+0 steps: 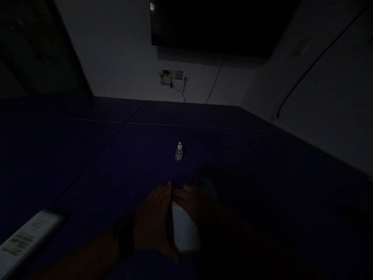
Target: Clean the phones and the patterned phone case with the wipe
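Observation:
A smartphone [185,229] lies on the dark blue table with its pale upper face showing. My left hand [153,217] curves round its left side, the fingers at the top corner and the thumb at the bottom edge. Across the phone's upper part rests my right hand [194,202], its fingers bent and held together; whatever may be under them is hidden in the dimness. Partly behind that hand lies a second phone [208,187], camera side up. A small dropper bottle [179,152] with a white cap stands upright beyond both hands.
A long white box [29,237] with printing lies at the left front. The blue tabletop [140,155] reaches to the wall, crossed by seams. Wall sockets [173,76] with cables and a big dark screen [215,27] are at the back. The room is very dark.

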`<state>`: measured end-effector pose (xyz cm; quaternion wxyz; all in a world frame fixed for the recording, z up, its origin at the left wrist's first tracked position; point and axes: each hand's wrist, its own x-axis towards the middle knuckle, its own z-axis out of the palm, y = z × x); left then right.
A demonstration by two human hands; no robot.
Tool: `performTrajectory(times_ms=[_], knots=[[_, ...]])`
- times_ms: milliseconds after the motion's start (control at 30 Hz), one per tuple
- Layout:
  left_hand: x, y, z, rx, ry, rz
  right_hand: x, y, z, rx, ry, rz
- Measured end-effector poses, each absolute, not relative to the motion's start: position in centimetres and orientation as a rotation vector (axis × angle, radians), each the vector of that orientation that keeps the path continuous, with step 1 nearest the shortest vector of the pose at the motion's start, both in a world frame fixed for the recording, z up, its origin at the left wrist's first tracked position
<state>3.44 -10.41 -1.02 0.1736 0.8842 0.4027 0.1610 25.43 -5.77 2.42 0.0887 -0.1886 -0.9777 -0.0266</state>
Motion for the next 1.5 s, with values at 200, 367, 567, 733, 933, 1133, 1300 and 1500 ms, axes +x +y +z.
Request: performTrajectory(times_ms=[200, 367, 567, 733, 933, 1133, 1300, 1500], knots=[[3.3, -10.4, -1.1, 2.534, 1.111, 0.506, 25.6, -5.5, 3.2, -0.648, -2.903, -0.08], [3.3, -10.5, -0.9, 2.522, 1.103, 0.472, 25.8, -6.0, 4.3, -0.55, -2.981, 0.079], [3.2, -10.5, -0.9, 2.507, 1.102, 0.493, 25.6, -6.1, 4.4, -0.645, -2.962, -0.025], [3.3, -10.6, -0.7, 2.523, 1.108, 0.473, 26.4, -5.4, 3.5, -0.516, -3.002, 0.141], [3.5, -10.6, -0.4, 2.536, 1.1, 0.48, 26.2, -5.4, 3.1, -0.616, -2.983, 0.069], [3.4, -10.6, -0.6, 2.517, 1.089, 0.474, 26.8, -5.1, 3.1, -0.677, -3.0, 0.149], [3.4, -10.6, -0.9, 2.507, 1.076, 0.541, 26.0, -5.7, 3.4, -0.727, -2.971, 0.0], [3.5, -10.6, -0.6, 2.509, 1.079, 0.536, 25.8, -5.7, 3.8, -0.591, -3.045, 0.122]])
